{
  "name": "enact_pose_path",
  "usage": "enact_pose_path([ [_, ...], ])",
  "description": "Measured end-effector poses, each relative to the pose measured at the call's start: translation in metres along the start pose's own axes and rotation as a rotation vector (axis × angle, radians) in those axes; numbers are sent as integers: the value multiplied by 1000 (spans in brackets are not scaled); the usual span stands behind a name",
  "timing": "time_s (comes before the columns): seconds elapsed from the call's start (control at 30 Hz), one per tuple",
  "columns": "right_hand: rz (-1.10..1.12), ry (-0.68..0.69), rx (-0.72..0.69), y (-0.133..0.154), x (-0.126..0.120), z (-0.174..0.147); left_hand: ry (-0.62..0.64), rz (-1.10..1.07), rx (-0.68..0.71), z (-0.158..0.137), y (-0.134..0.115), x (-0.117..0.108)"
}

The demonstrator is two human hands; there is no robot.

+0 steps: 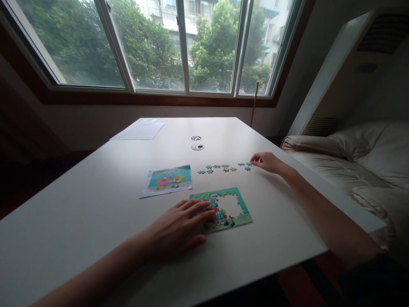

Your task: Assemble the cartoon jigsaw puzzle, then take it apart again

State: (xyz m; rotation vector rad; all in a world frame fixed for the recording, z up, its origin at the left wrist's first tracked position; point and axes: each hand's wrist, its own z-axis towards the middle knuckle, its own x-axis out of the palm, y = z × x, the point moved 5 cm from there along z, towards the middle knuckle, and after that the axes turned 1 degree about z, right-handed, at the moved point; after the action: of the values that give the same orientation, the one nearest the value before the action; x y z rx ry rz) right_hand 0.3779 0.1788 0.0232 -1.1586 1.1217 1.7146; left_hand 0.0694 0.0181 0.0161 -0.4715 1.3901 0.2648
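A partly filled jigsaw puzzle (244,204) with a cartoon picture lies on the table, an open gap in its right half. My left hand (180,226) rests flat across the puzzle's left side, fingers stretched out, covering part of the picture. Beyond the puzzle, several loose teal and brown pieces (225,169) are spread in loose rows. At the right end of these rows, my right hand (266,163) has its fingertips pinched together at a puzzle piece (248,163). A printed reference picture (171,179) of the same cartoon characters lies to the left, above my left hand.
The white table (96,192) reaches toward the window. Papers (137,130) lie at its far left corner, and two round cable-hole covers (197,147) sit in the far middle. A pale leather sofa (345,149) and a tall air conditioner (335,72) stand at the right.
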Motion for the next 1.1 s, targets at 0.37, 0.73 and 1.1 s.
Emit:
enact_pose_path([
  [0.37, -70, 11, 116, -38, 2, -2, 25, 26, 13, 0, 0, 0],
  [0.73, -57, 52, 123, -42, 7, -2, 15, 24, 21, 0, 0, -1],
  [1.1, -66, 51, 153, -46, 2, -2, 24, 28, 10, 0, -1, -3],
])
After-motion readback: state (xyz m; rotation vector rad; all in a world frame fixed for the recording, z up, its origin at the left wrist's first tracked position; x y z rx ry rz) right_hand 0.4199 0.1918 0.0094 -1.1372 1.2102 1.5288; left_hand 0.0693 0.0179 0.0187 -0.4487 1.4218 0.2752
